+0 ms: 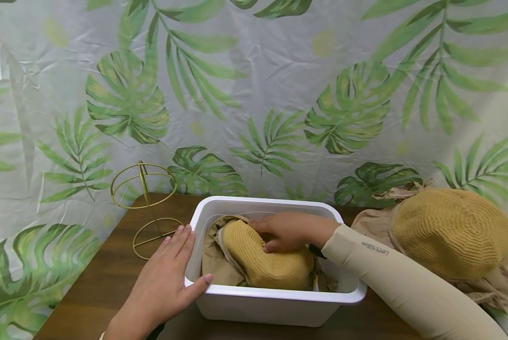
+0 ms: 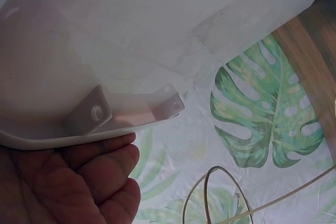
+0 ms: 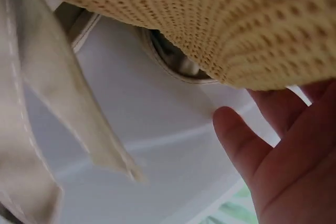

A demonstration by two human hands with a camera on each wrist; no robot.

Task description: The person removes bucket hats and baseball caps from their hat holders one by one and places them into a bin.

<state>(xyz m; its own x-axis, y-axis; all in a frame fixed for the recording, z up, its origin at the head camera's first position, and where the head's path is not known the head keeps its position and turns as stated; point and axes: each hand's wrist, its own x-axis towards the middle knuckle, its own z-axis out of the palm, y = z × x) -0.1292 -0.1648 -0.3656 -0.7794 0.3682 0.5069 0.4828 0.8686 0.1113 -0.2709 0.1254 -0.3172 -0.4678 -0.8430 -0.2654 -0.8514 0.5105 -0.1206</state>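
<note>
A white plastic bin stands on the table and holds a sun hat with a mustard knitted crown and beige cloth brim. My right hand reaches in over the bin's right side, its fingers against the dented crown. In the right wrist view the thumb is straight and apart from the knit, while the other fingers are partly hidden behind it. Beige cloth straps hang beside the crown there. My left hand rests on the bin's left rim, fingers extended along it and thumb over the front corner.
At the right of the table lies a second mustard knitted hat with a beige cloth brim, close to my right forearm. A gold wire stand rises behind my left hand. The leaf-printed curtain hangs behind the brown wooden table.
</note>
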